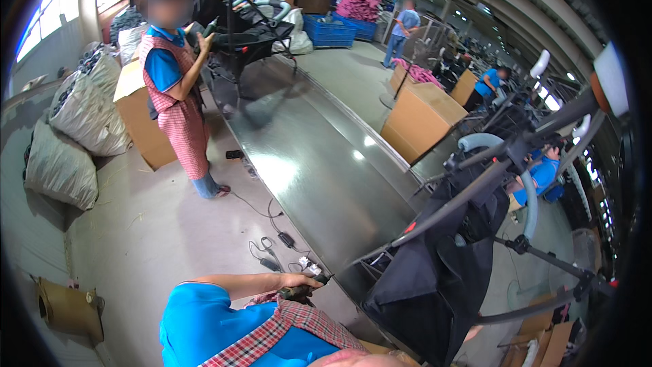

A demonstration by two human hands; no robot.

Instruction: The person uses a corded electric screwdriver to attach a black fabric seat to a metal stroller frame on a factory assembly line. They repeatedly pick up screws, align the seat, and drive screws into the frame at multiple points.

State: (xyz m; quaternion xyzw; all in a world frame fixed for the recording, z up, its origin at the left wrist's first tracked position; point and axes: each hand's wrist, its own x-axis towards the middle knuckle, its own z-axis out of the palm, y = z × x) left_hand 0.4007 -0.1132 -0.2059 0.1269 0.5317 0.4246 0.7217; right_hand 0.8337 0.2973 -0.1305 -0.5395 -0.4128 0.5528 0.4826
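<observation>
My left hand [302, 285] reaches out from a blue sleeve and is closed around a small dark tool [314, 278] at the near corner of the long steel table [319, 170]. Just to the right hangs black fabric [441, 265] stretched over a frame of dark rods [489, 170] with a grey padded tube [479, 141]. A small patch of skin, probably my right hand [475, 331], shows at the fabric's lower edge. The rest of it is hidden. My blue shirt and checked apron [272, 333] fill the lower edge.
A co-worker [173, 88] in a blue shirt and red checked apron stands left of the table. Cables and a power strip [278, 245] lie on the floor. Cardboard boxes [421, 119], full sacks [81, 115], blue crates [333, 30] and other workers surround the area.
</observation>
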